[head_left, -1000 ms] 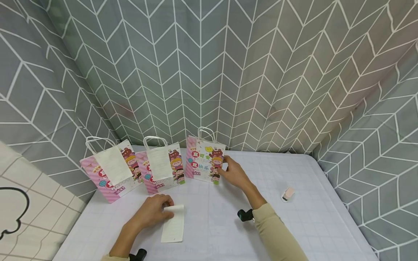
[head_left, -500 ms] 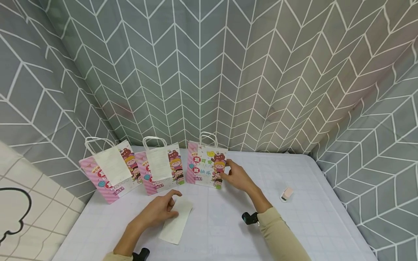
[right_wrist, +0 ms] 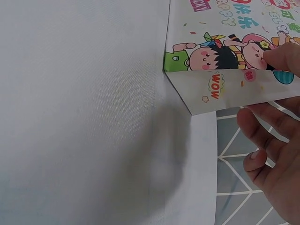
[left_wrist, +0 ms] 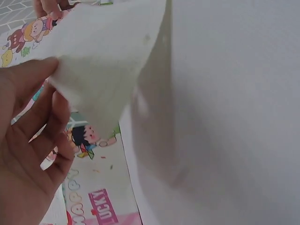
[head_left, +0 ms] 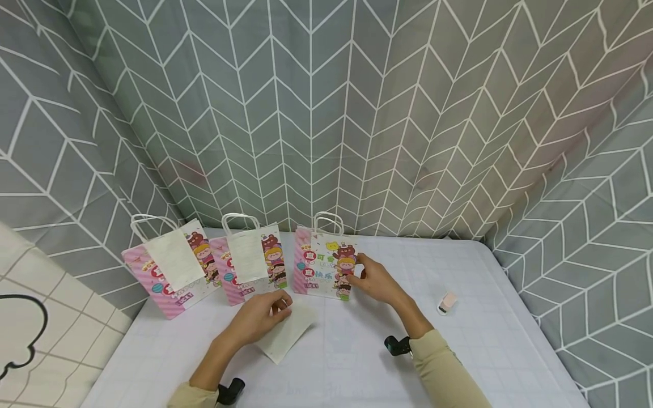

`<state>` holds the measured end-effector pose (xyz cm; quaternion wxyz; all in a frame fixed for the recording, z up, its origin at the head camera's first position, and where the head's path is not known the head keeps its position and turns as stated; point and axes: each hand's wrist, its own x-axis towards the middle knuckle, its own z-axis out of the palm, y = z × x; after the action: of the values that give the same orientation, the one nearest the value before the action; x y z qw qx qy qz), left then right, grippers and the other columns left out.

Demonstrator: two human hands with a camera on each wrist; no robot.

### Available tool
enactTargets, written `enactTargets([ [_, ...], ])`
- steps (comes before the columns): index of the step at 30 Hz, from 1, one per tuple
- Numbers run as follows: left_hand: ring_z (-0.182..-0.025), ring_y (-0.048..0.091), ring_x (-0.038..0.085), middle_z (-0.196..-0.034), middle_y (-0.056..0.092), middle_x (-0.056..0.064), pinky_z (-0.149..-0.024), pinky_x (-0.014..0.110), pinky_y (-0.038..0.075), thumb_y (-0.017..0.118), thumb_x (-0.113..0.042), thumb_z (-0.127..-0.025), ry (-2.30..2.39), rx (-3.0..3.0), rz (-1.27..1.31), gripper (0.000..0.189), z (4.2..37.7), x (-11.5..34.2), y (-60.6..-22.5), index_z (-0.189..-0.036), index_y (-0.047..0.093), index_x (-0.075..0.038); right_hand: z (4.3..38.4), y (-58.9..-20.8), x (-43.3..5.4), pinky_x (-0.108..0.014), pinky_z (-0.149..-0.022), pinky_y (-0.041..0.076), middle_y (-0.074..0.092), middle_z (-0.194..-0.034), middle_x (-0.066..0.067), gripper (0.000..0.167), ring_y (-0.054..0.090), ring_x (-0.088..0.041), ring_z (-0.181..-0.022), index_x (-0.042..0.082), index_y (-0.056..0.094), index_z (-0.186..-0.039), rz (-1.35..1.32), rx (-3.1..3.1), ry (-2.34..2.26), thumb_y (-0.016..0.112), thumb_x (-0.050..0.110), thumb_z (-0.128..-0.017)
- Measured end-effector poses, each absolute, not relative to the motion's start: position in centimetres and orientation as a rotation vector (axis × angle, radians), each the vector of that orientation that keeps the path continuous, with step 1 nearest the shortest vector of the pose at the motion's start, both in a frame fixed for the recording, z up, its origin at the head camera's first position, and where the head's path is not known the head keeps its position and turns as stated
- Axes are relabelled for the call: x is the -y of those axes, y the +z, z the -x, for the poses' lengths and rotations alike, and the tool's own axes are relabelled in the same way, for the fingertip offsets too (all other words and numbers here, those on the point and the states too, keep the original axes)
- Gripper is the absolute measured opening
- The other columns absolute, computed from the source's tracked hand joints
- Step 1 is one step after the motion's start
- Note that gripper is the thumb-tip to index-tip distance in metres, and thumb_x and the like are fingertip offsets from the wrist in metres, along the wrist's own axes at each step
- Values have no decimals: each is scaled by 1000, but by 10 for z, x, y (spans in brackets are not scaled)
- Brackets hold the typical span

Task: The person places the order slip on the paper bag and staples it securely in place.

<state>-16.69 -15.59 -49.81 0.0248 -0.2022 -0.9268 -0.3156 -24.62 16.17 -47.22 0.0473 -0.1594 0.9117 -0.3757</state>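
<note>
My left hand (head_left: pixel 257 317) pinches a white paper sheet (head_left: pixel 291 331) by its upper edge. In the left wrist view the sheet (left_wrist: pixel 103 56) hangs slanted between thumb and fingers, its lower corner overlapping a printed bag. My right hand (head_left: pixel 374 277) holds the right side of the rightmost paper gift bag (head_left: pixel 331 277), which stands upright on the table with white handles up. Up close in the right wrist view, the thumb presses the printed front of the bag (right_wrist: pixel 225 89) while the fingers reach behind its side panel.
Two similar gift bags stand to the left, the middle one (head_left: pixel 275 272) and the far left one (head_left: pixel 145 277), each with a white sheet over its front. A small pink-and-white object (head_left: pixel 448 301) lies at the right. Patterned curtains (head_left: pixel 311 113) enclose the table.
My left hand has moved up and right with the paper sheet, which has turned slantwise toward the rightmost bag. My right hand has drawn that bag slightly nearer and to the right.
</note>
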Motion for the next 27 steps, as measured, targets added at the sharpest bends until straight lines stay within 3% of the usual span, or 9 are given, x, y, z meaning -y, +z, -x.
enactTargets([
  [11, -75, 55, 7, -86, 65, -17, -64, 27, 44, 76, -33, -90, -1051, 2654, 398, 4, 174, 135, -478, -91, 73, -30, 237, -469, -169, -32, -57, 44, 63, -121, -9, 54, 54, -17, -75, 5, 52, -137, 499, -2771, -1152, 73, 27, -91],
  [27, -73, 54, 7, -85, 70, -14, -63, 28, 44, 79, -27, -89, -1046, 2468, 411, 6, 186, 115, -466, -92, 75, -24, 230, -468, -171, -32, -58, 45, 62, -127, -10, 54, 55, -19, -78, 6, 52, -137, 539, -2741, -1160, 72, 25, -90],
])
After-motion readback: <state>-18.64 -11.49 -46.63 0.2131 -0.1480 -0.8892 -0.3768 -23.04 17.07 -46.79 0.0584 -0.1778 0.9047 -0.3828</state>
